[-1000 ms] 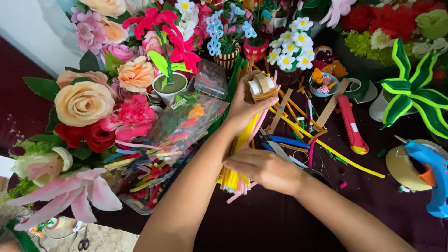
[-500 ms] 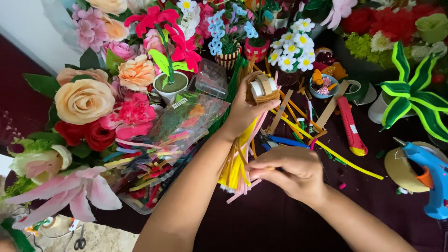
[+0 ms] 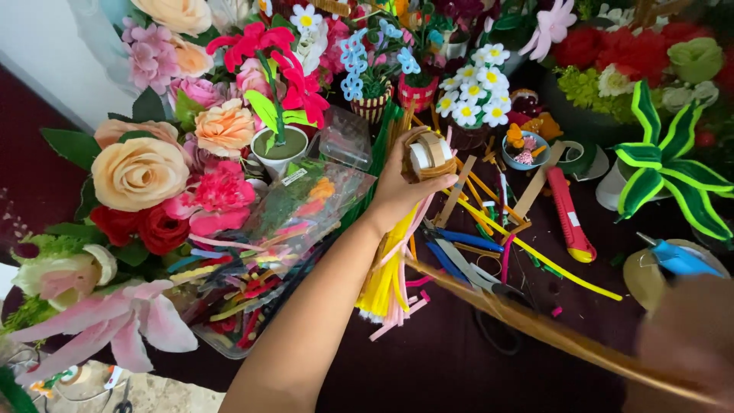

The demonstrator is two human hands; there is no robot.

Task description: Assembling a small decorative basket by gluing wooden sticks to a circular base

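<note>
Your left hand [image 3: 409, 187] has its fingers closed around a roll of brown tape [image 3: 426, 155], just above the bundle of yellow pipe cleaners [image 3: 390, 275]. Your right hand [image 3: 684, 344], blurred at the right of the bundle, pinches the pulled brown tape strip [image 3: 550, 333].

Flowers [image 3: 138, 172] lie left of pipe cleaners [image 3: 386, 279], cutter [image 3: 569, 214] right

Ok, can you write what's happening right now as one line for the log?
left hand: holds brown tape roll | right hand: blurred, pulls tape strip taut | below: yellow pipe cleaners, scissors
</note>
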